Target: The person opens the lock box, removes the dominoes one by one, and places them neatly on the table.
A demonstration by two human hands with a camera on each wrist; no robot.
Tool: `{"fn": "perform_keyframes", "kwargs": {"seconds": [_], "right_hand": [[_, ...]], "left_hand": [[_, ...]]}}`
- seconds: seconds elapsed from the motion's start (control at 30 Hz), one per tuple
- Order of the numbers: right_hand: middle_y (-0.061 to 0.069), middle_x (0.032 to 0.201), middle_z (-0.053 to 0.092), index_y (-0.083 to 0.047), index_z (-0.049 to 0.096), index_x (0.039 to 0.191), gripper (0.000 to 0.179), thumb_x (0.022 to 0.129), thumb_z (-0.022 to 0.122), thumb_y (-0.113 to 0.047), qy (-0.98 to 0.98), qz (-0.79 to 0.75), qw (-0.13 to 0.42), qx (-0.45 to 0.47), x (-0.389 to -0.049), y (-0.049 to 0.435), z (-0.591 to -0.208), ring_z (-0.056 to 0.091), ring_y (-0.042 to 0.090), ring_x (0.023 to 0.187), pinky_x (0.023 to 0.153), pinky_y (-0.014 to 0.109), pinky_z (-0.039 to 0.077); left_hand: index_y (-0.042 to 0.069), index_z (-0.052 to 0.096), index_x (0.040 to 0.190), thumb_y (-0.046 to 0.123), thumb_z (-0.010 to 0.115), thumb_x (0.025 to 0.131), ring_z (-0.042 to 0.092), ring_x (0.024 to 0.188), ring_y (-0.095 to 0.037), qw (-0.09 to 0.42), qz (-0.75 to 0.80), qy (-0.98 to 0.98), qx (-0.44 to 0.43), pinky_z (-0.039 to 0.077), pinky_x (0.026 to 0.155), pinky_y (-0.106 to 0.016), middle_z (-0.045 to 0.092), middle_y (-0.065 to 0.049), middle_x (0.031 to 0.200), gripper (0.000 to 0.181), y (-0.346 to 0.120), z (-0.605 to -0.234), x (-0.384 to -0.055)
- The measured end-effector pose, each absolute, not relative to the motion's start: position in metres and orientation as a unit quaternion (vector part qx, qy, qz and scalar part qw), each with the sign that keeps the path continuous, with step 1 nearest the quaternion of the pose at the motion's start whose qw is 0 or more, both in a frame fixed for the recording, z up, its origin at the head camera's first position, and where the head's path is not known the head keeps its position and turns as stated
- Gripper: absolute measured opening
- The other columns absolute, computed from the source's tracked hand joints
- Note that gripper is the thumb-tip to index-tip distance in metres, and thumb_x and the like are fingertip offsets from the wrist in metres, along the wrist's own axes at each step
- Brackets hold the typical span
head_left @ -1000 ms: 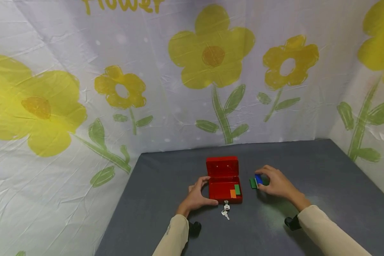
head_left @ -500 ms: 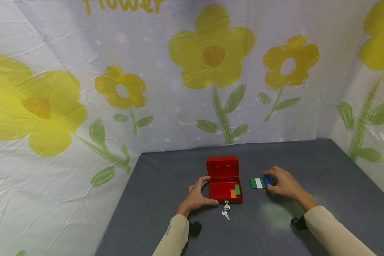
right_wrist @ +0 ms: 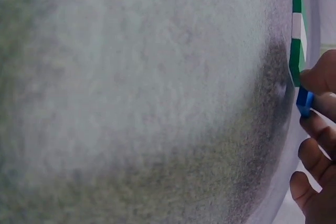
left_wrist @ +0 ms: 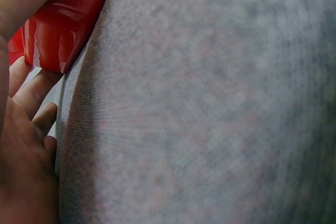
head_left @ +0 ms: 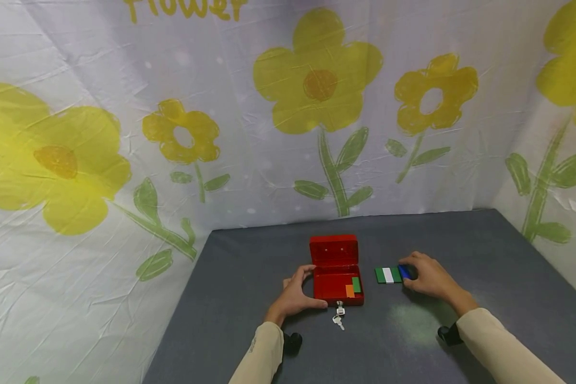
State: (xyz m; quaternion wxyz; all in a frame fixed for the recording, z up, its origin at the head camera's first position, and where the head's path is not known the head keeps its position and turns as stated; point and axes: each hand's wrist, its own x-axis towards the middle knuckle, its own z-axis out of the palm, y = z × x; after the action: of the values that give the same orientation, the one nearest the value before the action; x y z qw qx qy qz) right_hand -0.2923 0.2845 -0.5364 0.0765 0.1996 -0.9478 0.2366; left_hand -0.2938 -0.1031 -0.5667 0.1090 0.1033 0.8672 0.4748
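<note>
A small red cash box (head_left: 331,288) stands on the table with its lid raised. My left hand (head_left: 295,295) grips its left side, thumb near the front corner and fingers toward the back. In the box lie a green piece (head_left: 356,285) and an orange piece (head_left: 349,290). To the right of the box, a flat green block with a white band (head_left: 388,275) lies on the table. My right hand (head_left: 429,276) pinches a blue block (head_left: 404,272) at the right end of that banded block. Fingers hide part of the blue block; the right wrist view shows its edge (right_wrist: 304,102).
Keys (head_left: 338,321) hang from the lock (head_left: 340,308) at the box's front. The dark grey table (head_left: 249,256) ends at a flower-printed cloth wall (head_left: 249,186). A black wrist strap mount (head_left: 293,344) sits beneath the left sleeve.
My right hand has moved right with the blue block, from over the green-and-white block to its right end, uncovering the white band. My left hand has stayed on the box.
</note>
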Motion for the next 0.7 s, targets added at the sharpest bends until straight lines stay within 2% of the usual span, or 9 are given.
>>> {"fn": "perform_keyframes", "kwargs": {"seconds": [0.37,0.7], "right_hand": [[0.019,0.111,0.067,0.002,0.07,0.119,0.046,0.077,0.081,-0.014,-0.953,0.228,0.062,0.191,-0.2932,0.2813,-0.5382,0.063,0.034,0.096,0.082,0.058,0.05],[0.02,0.114,0.067,0.002,0.068,0.122,0.048,0.079,0.08,-0.015,-0.953,0.226,0.058,0.192,-0.2914,0.2798,-0.5387,0.062,0.036,0.1,0.085,0.061,0.05]], "left_hand": [[0.036,0.042,0.145,0.043,0.094,0.067,0.029,0.137,-0.031,0.106,0.471,0.869,0.108,0.036,0.108,-0.062,0.047,-0.003,0.157,0.093,-0.104,-0.568,-0.2949],[0.036,0.042,0.145,0.043,0.093,0.068,0.029,0.137,-0.03,0.108,0.471,0.869,0.107,0.036,0.107,-0.061,0.047,-0.003,0.157,0.093,-0.1034,-0.5649,-0.2923]]}}
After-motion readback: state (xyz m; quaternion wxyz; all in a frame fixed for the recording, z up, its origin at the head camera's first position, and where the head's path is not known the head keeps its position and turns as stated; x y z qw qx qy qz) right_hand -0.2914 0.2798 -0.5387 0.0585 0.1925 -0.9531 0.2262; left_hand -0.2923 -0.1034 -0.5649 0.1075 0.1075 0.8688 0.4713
